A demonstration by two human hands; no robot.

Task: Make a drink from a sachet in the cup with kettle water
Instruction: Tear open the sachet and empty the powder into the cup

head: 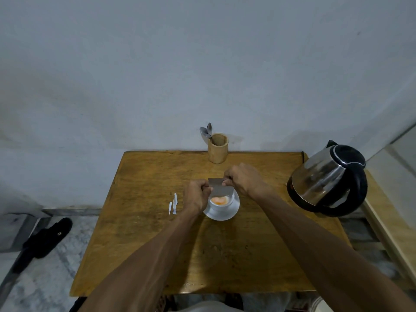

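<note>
A white cup point(221, 205) stands on a white saucer point(231, 211) near the middle of the wooden table point(157, 244). Orange powder point(219, 200) lies inside the cup. Both hands hold a grey sachet point(220, 187) tilted just above the cup's rim. My left hand point(198, 195) pinches its left edge and my right hand point(242, 180) pinches its top right. A steel kettle point(328, 179) with a black lid and handle stands at the table's right edge, apart from both hands.
A wooden holder point(218, 150) with spoons point(206, 132) stands at the table's back edge against the wall. Torn white paper strips point(173, 203) lie left of the saucer. A black slipper point(48, 236) lies on the floor at the left.
</note>
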